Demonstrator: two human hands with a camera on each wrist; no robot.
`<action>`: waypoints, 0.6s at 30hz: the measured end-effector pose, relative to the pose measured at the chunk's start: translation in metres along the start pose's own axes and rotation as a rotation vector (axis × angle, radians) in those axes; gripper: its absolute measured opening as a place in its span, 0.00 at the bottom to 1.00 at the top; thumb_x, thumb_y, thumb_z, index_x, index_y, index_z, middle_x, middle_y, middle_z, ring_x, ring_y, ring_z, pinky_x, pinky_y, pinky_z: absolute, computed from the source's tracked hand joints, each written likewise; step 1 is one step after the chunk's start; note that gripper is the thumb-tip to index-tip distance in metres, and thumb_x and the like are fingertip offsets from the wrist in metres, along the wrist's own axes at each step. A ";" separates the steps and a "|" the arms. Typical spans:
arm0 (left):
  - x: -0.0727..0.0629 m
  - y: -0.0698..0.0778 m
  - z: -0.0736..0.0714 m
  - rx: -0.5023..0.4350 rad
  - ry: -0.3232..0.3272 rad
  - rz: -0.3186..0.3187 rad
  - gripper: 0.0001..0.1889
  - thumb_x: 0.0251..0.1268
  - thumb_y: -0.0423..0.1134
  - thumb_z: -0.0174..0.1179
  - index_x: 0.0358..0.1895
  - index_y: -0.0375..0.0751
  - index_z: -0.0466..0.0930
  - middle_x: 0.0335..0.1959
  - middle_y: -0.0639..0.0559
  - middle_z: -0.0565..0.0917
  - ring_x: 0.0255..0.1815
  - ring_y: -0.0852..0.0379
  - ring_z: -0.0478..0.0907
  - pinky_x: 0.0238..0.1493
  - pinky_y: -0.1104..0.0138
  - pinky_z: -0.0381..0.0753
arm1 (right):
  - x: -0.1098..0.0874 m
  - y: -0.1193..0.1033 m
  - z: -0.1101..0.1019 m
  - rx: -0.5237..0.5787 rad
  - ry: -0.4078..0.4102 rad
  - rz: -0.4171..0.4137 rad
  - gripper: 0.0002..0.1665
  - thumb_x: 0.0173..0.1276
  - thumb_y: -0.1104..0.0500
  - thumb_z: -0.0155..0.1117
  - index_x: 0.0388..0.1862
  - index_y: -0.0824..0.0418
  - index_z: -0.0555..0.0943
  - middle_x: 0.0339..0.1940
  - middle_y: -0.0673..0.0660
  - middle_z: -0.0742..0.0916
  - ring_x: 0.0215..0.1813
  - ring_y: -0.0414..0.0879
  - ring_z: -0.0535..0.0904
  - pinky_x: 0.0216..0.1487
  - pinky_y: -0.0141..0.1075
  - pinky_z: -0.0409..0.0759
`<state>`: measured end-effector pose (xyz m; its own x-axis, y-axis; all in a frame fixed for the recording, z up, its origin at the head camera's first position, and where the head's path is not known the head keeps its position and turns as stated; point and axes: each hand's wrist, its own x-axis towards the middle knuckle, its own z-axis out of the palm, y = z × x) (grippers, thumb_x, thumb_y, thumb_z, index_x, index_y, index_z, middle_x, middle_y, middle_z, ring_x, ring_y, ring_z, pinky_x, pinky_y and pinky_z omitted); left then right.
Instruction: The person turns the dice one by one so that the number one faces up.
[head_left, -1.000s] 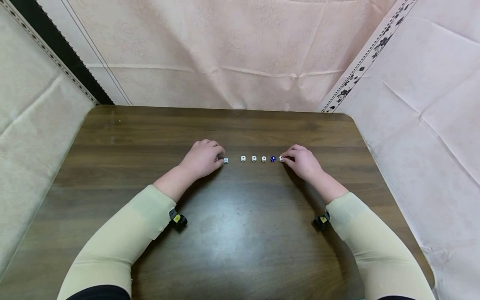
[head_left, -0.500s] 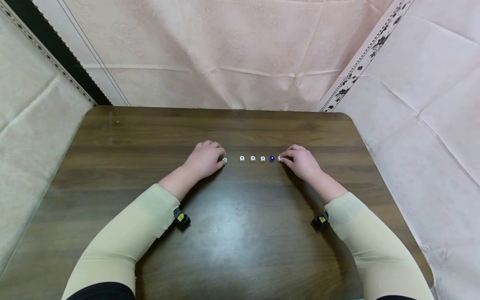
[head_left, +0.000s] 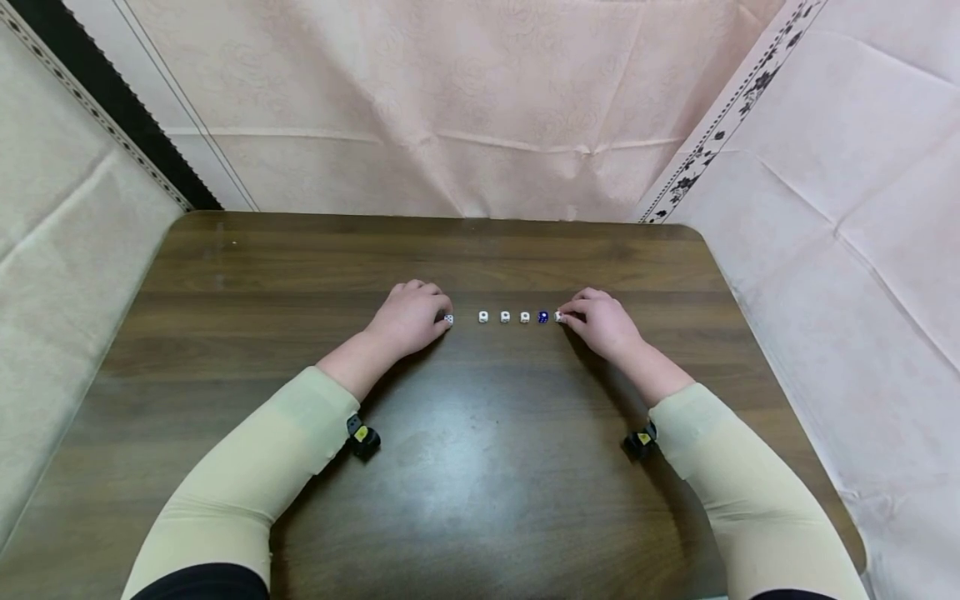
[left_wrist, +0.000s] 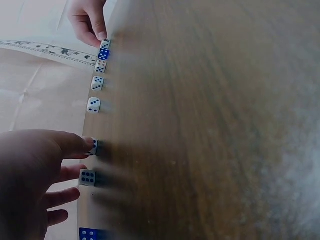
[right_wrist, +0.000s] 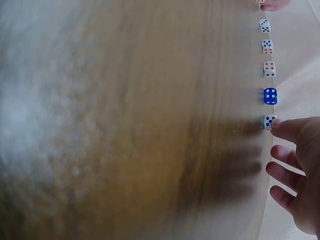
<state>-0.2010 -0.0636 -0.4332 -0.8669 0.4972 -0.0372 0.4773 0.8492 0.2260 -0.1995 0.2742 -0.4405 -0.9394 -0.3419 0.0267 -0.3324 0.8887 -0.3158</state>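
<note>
In the head view my left hand pinches a white die at the left of a row of dice. The left wrist view has the thumb on this die's face. Beside the other fingers there stand a second white die and a blue die, both hidden by the hand from the head view. At the row's right end my right hand holds a white die between thumb and fingers. Right next to it sits a blue die.
Three white dice, the leftmost one a little apart from my left hand, stand between the hands. They rest on a brown wooden table. Pale cloth hangs behind the table's far edge.
My left hand has shifted slightly right, and its thumb has come onto the white die that showed beside it a second ago. The right hand keeps its place on its die.
</note>
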 end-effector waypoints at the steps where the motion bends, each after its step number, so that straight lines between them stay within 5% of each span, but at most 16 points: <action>1: 0.000 0.000 0.000 -0.001 -0.001 0.001 0.07 0.71 0.46 0.59 0.43 0.52 0.84 0.54 0.49 0.80 0.63 0.41 0.70 0.66 0.46 0.63 | 0.000 0.000 0.000 -0.001 0.000 0.000 0.12 0.72 0.55 0.65 0.49 0.57 0.88 0.45 0.56 0.83 0.49 0.54 0.79 0.52 0.49 0.77; 18: 0.007 0.000 0.001 -0.004 0.033 -0.068 0.12 0.74 0.49 0.55 0.49 0.53 0.87 0.60 0.48 0.78 0.66 0.41 0.67 0.69 0.45 0.58 | 0.000 -0.002 -0.001 -0.014 0.006 -0.015 0.12 0.71 0.56 0.65 0.49 0.59 0.88 0.46 0.57 0.83 0.50 0.55 0.79 0.53 0.50 0.77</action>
<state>-0.2071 -0.0597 -0.4340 -0.9017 0.4318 -0.0207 0.4162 0.8801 0.2283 -0.1991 0.2731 -0.4389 -0.9346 -0.3537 0.0371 -0.3479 0.8876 -0.3019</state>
